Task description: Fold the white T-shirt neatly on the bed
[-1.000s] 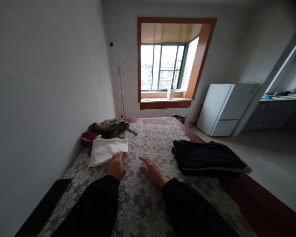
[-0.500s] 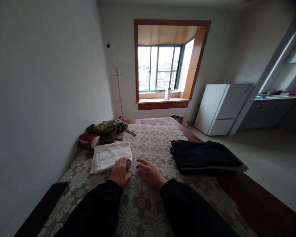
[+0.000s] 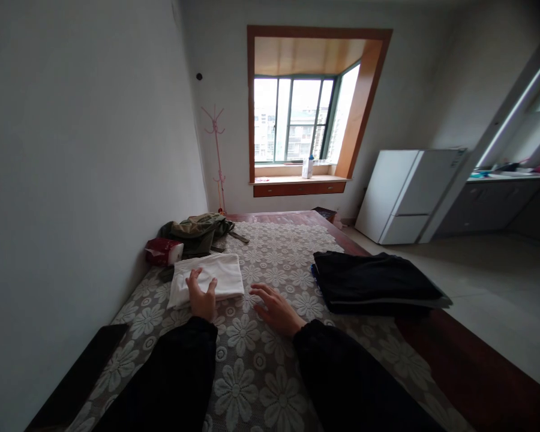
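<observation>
While your left hand (image 3: 201, 295) spreads over the folded white cloth (image 3: 228, 273), its thumb and fingers are apart; you cannot tell whether they touch it. The cloth lies at ten o'clock from your right hand (image 3: 276, 309), whose fingers are loosely parted. At the cloth's ten o'clock, a glossy dark-red packet (image 3: 155, 252) shows something white at one end; at eleven, strapped olive fabric (image 3: 198, 228) is crumpled. Flowered lace (image 3: 292, 258) covers the reddish bench (image 3: 459, 363). Flat black folded clothes (image 3: 369, 279) sit between your right hand's two and three o'clock. Half a second ago, your left hand was at the cloth's near-right corner.
</observation>
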Available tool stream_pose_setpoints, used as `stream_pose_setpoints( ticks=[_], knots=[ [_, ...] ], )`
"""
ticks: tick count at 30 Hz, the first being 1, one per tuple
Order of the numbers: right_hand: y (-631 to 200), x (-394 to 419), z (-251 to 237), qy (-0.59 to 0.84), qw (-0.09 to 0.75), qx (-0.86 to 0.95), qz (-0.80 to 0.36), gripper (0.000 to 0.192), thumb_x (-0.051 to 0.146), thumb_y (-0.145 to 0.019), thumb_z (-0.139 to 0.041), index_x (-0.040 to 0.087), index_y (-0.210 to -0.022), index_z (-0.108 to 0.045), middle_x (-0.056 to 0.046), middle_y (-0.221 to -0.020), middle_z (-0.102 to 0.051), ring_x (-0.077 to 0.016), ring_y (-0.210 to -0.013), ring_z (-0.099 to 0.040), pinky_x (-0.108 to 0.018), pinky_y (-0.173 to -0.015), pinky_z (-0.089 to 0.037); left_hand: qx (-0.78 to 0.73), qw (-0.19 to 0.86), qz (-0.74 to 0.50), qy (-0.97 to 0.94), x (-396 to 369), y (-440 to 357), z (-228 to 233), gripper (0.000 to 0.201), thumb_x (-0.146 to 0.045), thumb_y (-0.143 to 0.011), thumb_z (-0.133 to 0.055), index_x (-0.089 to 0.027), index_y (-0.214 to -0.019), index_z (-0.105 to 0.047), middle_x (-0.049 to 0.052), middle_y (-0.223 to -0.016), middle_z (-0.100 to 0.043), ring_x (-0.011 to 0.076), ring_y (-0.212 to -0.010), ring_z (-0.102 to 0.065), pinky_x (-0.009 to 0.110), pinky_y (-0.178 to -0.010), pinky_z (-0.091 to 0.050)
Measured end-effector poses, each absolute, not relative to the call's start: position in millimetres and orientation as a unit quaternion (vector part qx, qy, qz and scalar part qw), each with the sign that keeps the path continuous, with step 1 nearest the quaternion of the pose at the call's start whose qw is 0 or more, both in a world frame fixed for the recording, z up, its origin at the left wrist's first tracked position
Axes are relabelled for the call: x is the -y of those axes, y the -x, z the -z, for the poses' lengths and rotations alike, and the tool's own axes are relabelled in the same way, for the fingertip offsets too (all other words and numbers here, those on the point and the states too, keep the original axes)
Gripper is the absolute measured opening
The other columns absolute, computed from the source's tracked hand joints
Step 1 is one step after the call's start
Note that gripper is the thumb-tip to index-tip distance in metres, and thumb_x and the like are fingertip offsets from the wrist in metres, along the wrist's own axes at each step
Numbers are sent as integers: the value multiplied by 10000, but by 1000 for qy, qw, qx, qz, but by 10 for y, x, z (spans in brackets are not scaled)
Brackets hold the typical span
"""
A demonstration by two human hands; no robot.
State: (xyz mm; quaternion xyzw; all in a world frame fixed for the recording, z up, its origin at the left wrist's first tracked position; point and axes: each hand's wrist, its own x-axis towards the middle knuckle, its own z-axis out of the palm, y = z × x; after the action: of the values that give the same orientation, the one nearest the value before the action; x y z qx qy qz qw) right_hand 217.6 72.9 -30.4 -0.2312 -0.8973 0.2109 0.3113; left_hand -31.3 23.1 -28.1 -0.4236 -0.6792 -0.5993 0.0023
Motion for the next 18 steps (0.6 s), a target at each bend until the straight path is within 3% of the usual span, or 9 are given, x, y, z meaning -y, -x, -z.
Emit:
stream_pose_setpoints(
  ticks=[3, 9, 15, 18],
  knots=[
    [-2181, -707, 255, 221, 317, 900, -199, 413, 182, -928, -605, 273, -1330, -596, -85, -1511, -528, -254, -1409, -475, -483, -1159, -425, 640, 36, 559, 525, -147, 165, 215, 543, -303, -918, -597, -255, -1431, -426, 123, -1589, -432, 349, -1576, -178, 639, -1253, -220],
    [-2137, -606, 206, 143, 268, 938, -165, 518, 256, -918, -676, 299, -1424, -572, -71, -1675, -302, -311, -1536, -273, -538, -1221, -316, 474, -10, 454, 755, 62, -157, 61, 632, -334, -968, -502, -214, -1556, -304, 153, -1643, -370, 314, -1570, -223, 568, -1243, -295],
    [-2102, -584, 297, 123, 273, 930, -213, 666, 244, -881, -703, 216, -1506, -476, -139, -1518, -536, -314, -1428, -464, -507, -1161, -414, 393, -43, 306, 866, 223, -355, -73, 641, -399, -946, -562, -209, -1535, -395, 146, -1582, -481, 316, -1532, -329, 549, -1238, -297],
    [-2097, -595, 367, 139, 277, 926, -214, 688, 251, -870, -718, 193, -1508, -469, -155, -1490, -561, -325, -1397, -500, -503, -1153, -428, 400, -28, 287, 870, 237, -359, -120, 617, -412, -934, -575, -213, -1504, -452, 145, -1542, -533, 332, -1508, -374, 566, -1243, -269]
  ],
)
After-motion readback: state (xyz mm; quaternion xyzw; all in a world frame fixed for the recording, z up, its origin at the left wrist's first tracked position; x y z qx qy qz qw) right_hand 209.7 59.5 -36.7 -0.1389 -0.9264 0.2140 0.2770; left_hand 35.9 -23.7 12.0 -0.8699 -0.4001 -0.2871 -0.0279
